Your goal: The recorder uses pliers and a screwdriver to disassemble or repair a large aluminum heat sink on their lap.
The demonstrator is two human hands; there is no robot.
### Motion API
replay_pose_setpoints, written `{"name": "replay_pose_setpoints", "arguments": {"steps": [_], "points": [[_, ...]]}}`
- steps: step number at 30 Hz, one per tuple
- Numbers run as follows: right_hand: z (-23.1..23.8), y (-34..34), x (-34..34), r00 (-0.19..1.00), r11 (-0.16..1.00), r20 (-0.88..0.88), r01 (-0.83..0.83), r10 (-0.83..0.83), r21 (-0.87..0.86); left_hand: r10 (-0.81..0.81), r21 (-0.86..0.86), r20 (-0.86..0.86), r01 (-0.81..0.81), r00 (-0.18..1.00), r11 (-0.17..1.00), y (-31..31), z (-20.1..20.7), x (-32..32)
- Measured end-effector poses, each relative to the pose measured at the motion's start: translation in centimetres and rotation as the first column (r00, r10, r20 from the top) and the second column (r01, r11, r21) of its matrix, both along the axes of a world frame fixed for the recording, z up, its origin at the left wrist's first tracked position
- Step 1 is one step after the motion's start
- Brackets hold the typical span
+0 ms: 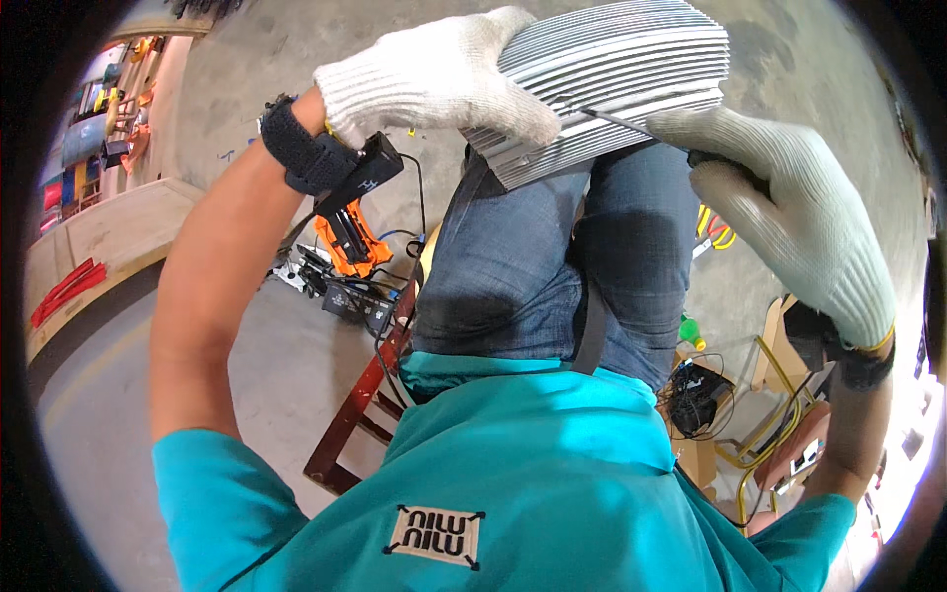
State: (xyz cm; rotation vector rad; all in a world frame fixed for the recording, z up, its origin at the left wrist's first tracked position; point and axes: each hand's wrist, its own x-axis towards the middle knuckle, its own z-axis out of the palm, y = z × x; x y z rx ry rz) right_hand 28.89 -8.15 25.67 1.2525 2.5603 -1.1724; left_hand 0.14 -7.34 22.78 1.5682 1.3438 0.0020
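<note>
A silvery metal heat sink (641,49) with many thin parallel fins rests across my knees at the top of the view. My left hand (444,74), in a white knitted glove, grips its left side, the thumb lying over the fins. In my gloved right hand (789,187) is a thin-shafted metal tool (619,121), perhaps a screwdriver. Its tip touches the fins close to my left thumb. A bit of dark handle shows under the right fingers, but the rest is hidden in the palm.
On the floor at left lie an orange and black device (352,240) and a black box (357,304) with cables. A wooden bench (109,232) bears red strips (69,291). A red-brown stool frame (355,400) stands beneath me. At right are a green bottle (691,332) and a black cable bundle (696,397).
</note>
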Motion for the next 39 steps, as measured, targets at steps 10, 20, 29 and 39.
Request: {"name": "replay_pose_setpoints", "arguments": {"steps": [10,20,29,39], "points": [[-4.2,-0.4,1.9,0.967,0.982,-0.236,-0.056,0.098,0.178,-0.045,0.048,0.179,0.037,0.983,0.998,1.1,-3.3,-1.3],[-4.7,1.0,1.3,0.955,0.983,-0.255,-0.117,0.151,0.144,-0.043,-0.019,0.145,0.046,0.989,0.999,1.5,-3.7,-2.0],[-3.9,1.5,1.2,0.972,0.986,-0.183,-0.126,0.145,0.113,-0.057,-0.085,0.164,0.071,0.985,0.994,1.8,-0.4,-1.8],[-3.4,1.6,1.3,0.989,0.998,-0.140,-0.048,0.054,0.047,-0.069,0.015,0.079,0.068,0.994,0.998,1.6,-4.0,-2.3]]}}
